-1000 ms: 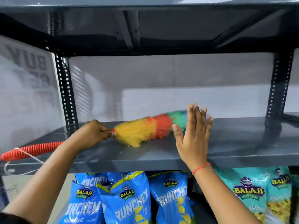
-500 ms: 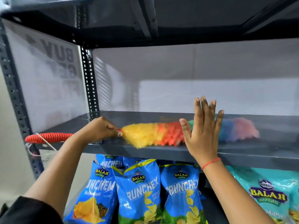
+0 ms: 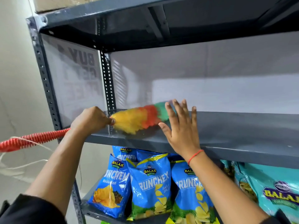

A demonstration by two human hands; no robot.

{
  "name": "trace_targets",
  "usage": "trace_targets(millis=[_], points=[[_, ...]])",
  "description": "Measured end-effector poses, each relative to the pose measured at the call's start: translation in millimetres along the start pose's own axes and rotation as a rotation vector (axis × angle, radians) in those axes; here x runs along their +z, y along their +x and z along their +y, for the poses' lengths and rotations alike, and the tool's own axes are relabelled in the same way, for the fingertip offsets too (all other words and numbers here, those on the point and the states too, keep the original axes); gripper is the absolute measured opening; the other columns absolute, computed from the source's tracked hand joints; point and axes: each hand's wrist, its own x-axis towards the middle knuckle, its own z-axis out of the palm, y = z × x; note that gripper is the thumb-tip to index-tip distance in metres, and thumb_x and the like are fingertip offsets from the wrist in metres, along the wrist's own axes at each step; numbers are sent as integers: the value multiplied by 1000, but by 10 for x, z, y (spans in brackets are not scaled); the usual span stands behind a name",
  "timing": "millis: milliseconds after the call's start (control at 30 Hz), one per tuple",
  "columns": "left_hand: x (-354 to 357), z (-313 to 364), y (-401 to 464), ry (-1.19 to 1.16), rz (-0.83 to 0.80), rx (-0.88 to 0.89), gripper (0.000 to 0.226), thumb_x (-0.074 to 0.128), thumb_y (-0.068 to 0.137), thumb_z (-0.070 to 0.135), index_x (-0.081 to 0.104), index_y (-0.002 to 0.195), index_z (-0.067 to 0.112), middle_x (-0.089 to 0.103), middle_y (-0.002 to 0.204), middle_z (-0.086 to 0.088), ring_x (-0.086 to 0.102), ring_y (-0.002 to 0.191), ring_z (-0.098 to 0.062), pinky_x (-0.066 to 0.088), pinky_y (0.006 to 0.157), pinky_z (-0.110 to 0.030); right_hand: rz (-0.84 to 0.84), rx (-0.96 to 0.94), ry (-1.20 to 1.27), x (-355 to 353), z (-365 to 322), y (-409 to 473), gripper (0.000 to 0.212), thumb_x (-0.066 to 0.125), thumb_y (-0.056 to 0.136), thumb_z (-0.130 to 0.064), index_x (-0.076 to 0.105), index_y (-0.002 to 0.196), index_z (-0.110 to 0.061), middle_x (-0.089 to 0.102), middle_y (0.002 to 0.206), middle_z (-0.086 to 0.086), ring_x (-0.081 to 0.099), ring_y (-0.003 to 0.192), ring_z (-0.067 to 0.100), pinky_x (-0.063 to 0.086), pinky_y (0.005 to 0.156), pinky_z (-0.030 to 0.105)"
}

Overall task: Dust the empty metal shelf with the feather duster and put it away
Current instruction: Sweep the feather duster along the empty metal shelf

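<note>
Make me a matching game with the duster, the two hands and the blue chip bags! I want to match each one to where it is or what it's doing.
Things:
1. left hand
2. right hand
3. feather duster
4. blue chip bags

Places or states:
A. standing on the shelf below
B. fluffy head lying on the grey metal shelf, blurred
C. open and flat, fingers spread, at the shelf's front edge
D. closed around the duster's handle, next to the yellow fluff

Pairs: 1-D, 2-C, 3-B, 4-A
</note>
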Motion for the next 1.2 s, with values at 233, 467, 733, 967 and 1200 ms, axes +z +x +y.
trace_targets(millis=[233,467,733,967,1200], points=[[-41,-76,-213,78,52,-165,43,73,71,54,70,77,11,67,73,-9,64,71,-28,50,66,-31,-108,-50,65,226,-310,47,59,58,86,-38,42,132,-6,45,136,24,31,130,42,5,102,62],[-80,-218,-342,98,101,-244,47,71,70,57,62,65,11,67,80,-13,63,69,-30,52,70,-35,-154,-16,41,242,-300,55,57,51,87,-41,44,130,-4,46,135,25,31,130,42,9,104,62],[-80,-282,-402,-46,72,-327,50,71,75,49,62,49,7,58,45,-6,49,41,-21,43,53,-26,-231,-116,18,367,-513,115,61,51,89,-43,37,135,-6,38,141,24,23,134,40,5,106,61],[-207,-456,-338,48,248,-409,49,71,74,52,58,55,8,60,56,-8,54,46,-22,40,50,-24,-267,-117,-29,464,-568,121,61,41,92,-47,32,137,-8,35,144,21,18,137,36,5,108,58],[-237,-590,-345,125,260,-468,46,69,77,50,55,57,12,59,59,-5,52,50,-21,39,52,-25,-276,-106,-30,437,-550,104,62,32,93,-50,24,141,-11,26,149,19,9,139,34,-5,108,55]])
